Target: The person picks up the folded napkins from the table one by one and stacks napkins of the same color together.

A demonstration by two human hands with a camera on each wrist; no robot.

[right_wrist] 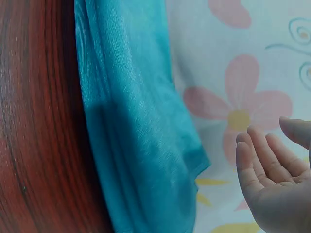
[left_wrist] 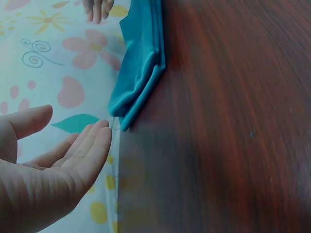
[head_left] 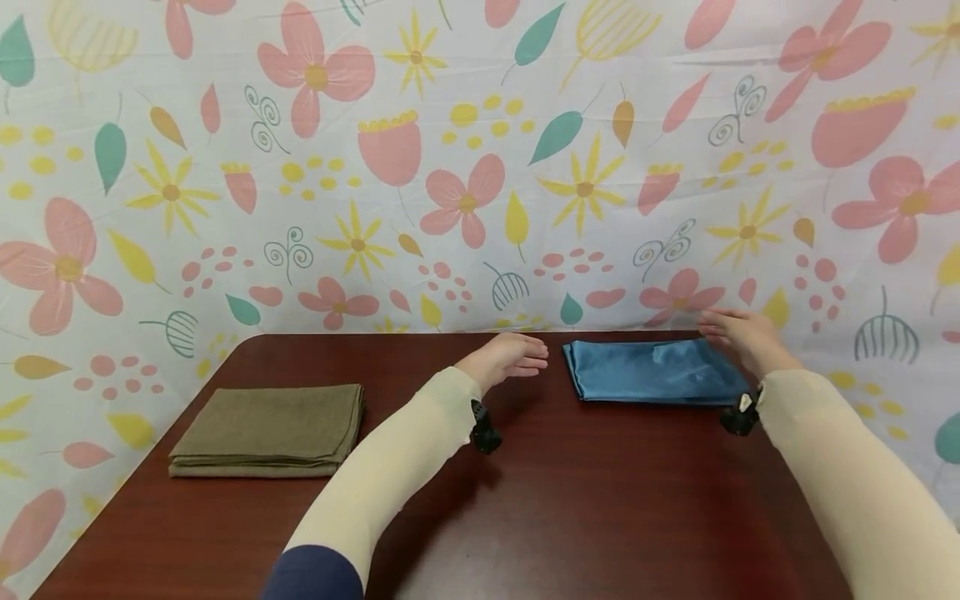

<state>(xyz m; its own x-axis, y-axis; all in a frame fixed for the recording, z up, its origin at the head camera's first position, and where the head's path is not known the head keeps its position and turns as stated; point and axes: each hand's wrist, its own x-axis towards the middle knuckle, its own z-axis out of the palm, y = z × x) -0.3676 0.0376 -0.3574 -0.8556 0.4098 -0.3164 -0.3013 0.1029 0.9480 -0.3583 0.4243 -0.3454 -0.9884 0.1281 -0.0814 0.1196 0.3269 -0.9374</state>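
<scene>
A folded blue satin cloth (head_left: 637,372) lies near the table's back edge, right of the middle. To its left, a short gap away, my left hand (head_left: 506,360) hovers above the table with its fingers straight and nothing in it. My right hand (head_left: 738,337) is at the cloth's right end, fingers extended, holding nothing. In the right wrist view the blue cloth (right_wrist: 141,121) shows its stacked folds and a loose corner, and the right hand (right_wrist: 277,174) stands apart from it. The left wrist view has the left hand (left_wrist: 63,165) just short of the cloth's near end (left_wrist: 138,73).
A folded olive-brown cloth (head_left: 270,429) lies on the left part of the dark red-brown wooden table (head_left: 562,508). Behind the table hangs a white sheet (head_left: 465,108) printed with flowers and leaves, close against its back edge.
</scene>
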